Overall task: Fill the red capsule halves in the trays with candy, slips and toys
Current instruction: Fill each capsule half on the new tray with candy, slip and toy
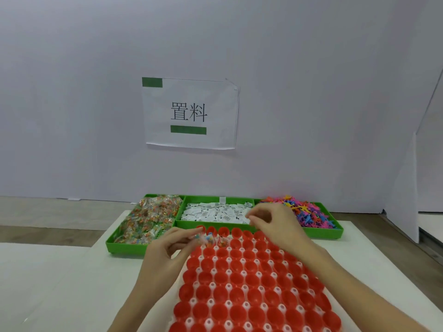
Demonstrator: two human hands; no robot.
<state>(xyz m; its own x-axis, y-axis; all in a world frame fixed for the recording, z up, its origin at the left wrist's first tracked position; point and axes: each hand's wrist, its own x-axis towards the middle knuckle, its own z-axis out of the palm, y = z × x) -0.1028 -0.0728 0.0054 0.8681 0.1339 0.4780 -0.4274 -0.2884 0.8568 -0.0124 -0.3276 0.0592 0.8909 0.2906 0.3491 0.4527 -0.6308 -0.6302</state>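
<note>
Dropping candy (208, 238) with the left hand (167, 250), which pinches a few packets; right hand (271, 220) curls over the slips (215, 212), grip unclear. I'd go one per capsule (236, 279), row by row.

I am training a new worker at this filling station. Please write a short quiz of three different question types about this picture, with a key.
1. True or false: the paper slips lie in the middle green bin.
2. Which bin is the right hand over?
A. the candy bin
B. the slip bin
C. the toy bin
3. Fill in: the left hand holds wrapped ____ over the far rows of the red capsule halves.

Key
1. True. The candy packets are in the left bin and the plastic toys in the right bin.
2. B. What it holds, if anything, cannot be seen.
3. Candy.
</note>
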